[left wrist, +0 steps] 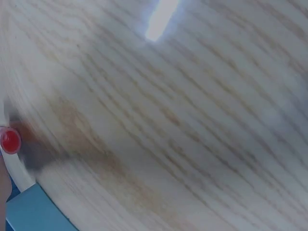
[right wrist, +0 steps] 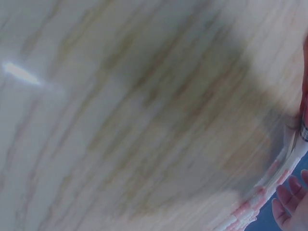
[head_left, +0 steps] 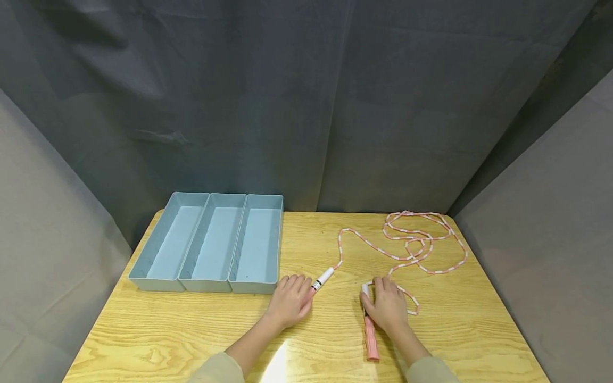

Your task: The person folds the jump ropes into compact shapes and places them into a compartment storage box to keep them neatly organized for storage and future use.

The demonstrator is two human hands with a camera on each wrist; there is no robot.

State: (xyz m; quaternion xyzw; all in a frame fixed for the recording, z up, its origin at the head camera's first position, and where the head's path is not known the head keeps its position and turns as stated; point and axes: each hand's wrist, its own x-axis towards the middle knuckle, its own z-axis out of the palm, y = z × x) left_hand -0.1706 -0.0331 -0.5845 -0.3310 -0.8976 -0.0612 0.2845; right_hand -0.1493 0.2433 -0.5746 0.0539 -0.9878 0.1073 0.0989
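Observation:
A jump rope with pink and white beads lies on the wooden table. My left hand grips one handle, whose white front part points up and right out of the fist. The red butt end of that handle shows at the edge of the left wrist view. Beside the other handle, my right hand lies with its thumb across it; its fingers reach over the beaded cord. The right wrist view shows these fingers loosely extended, apart from the handle.
Three long light-blue bins stand side by side at the back left, close to my left hand. Loops of beaded cord spread toward the table's back right corner. Dark cloth hangs behind the table, with pale panels on both sides.

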